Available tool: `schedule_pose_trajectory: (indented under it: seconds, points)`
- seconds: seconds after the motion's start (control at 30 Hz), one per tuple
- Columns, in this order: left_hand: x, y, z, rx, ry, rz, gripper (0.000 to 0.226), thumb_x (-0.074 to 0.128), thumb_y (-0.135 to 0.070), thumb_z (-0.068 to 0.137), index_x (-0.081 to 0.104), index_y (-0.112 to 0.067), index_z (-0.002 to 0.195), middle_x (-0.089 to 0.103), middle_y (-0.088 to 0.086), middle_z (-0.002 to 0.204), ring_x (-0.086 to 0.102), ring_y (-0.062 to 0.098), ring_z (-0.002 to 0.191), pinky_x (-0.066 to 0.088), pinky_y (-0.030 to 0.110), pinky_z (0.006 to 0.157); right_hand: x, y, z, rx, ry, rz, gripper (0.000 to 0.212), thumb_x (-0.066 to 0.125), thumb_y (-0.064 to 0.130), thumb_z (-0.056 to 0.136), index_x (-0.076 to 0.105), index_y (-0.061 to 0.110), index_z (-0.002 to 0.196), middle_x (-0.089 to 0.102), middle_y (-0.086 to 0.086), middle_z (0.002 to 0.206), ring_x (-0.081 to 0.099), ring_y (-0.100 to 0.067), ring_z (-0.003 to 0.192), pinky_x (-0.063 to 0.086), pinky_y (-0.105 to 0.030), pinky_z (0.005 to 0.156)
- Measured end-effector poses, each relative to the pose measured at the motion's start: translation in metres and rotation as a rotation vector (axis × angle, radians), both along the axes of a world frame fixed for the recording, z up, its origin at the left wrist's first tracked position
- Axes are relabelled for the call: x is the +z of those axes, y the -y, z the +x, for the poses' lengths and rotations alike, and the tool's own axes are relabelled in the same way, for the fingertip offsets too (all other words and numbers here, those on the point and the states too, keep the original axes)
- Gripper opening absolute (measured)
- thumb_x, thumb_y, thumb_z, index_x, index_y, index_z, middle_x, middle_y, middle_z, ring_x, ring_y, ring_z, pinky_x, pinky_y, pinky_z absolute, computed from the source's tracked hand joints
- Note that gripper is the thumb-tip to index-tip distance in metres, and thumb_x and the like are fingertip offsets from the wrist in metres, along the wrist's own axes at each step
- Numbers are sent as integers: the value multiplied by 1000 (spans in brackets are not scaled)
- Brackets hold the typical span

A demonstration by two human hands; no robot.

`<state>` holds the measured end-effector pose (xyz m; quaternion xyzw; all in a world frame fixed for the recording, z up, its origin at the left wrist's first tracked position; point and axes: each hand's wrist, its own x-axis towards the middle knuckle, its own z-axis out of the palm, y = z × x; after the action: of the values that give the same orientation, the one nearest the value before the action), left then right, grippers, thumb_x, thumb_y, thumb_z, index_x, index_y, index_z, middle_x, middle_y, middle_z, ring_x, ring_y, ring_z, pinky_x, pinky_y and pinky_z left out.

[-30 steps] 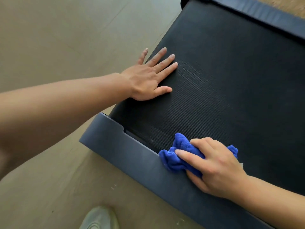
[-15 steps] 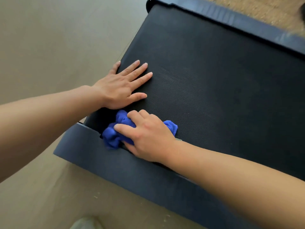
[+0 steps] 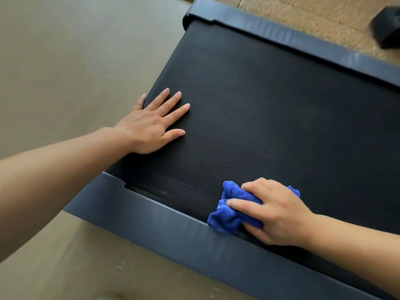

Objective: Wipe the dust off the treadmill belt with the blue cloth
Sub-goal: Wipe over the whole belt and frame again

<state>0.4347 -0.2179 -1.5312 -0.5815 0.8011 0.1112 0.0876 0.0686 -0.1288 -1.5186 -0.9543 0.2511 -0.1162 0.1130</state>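
The black ribbed treadmill belt (image 3: pixel 270 118) fills the middle of the view, framed by dark grey side rails (image 3: pixel 164 232). My left hand (image 3: pixel 149 124) lies flat on the belt near its left end, fingers straight and spread. My right hand (image 3: pixel 275 211) grips a bunched blue cloth (image 3: pixel 231 213) and presses it on the belt right against the near rail. Part of the cloth is hidden under my fingers.
Beige floor (image 3: pixel 75 61) lies to the left and below the treadmill. A speckled brown surface (image 3: pixel 303 14) runs beyond the far rail, with a black blurred object (image 3: pixel 387 27) at the top right corner.
My right hand has slid the blue cloth to the right along the near rail, away from my left hand. The left hand stays flat on the belt.
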Motion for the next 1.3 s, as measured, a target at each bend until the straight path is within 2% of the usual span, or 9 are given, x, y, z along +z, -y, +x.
schedule_pose_trajectory:
  seconds: [0.1,0.27,0.4,0.47,0.63,0.9,1.0,1.17,1.3]
  points:
    - [2,-1,-1,19,7,6,74,-10,-79,86,-20,-50,153,-25,-15,165,-28,12,151,-5,55,124,-7,23,19,-136,64,-37,30,62,32,90,76,20,114,64,-13,102,57,-33,75,51,-41,65]
    - [2,-1,-3,15,17,20,73,-9,-79,87,-22,-50,153,-27,-15,165,-30,12,151,-5,55,124,-12,115,57,-618,70,-129,35,63,37,88,69,27,121,58,-9,104,56,-31,86,54,-40,65]
    - [4,-4,-4,42,14,44,71,-6,-77,90,-26,-49,151,-30,-16,163,-32,12,150,-8,55,124,-9,127,61,-705,55,-74,36,65,36,88,67,29,123,56,-7,105,54,-29,89,54,-41,66]
    - [4,-6,-7,60,10,37,72,-6,-77,90,-24,-47,153,-30,-16,163,-31,13,150,-9,56,124,-5,104,64,-651,82,-44,35,63,37,85,70,28,118,56,-6,102,55,-29,84,53,-39,64]
    - [5,-6,-8,67,12,38,72,-3,-72,91,-19,-44,155,-25,-13,165,-25,15,153,-6,56,124,-7,11,67,-216,109,68,32,66,35,82,75,26,111,61,-8,97,53,-29,75,49,-39,65]
    - [7,-5,-9,66,0,42,76,-7,-72,87,-16,-44,157,-23,-12,167,-24,16,153,-5,56,124,-2,7,81,42,-32,4,28,60,37,90,70,27,113,58,-8,99,48,-28,76,44,-40,64]
    - [7,-6,-9,61,4,43,77,-8,-72,86,-16,-43,157,-22,-12,167,-23,17,154,-4,57,124,8,9,118,59,-80,0,29,51,39,91,69,33,112,55,-5,98,48,-27,81,41,-39,65]
    - [5,-5,-8,56,10,31,73,-3,-70,91,-15,-43,157,-22,-11,168,-22,17,154,-2,59,124,14,4,179,42,-142,-25,16,67,36,83,71,33,98,52,-3,93,46,-24,78,32,-35,57]
    - [5,-6,-7,55,3,38,70,1,-69,94,-15,-43,157,-23,-12,167,-24,16,153,-3,58,124,21,-1,166,34,-173,36,9,70,31,78,69,32,86,48,-2,87,30,-21,73,28,-34,56]
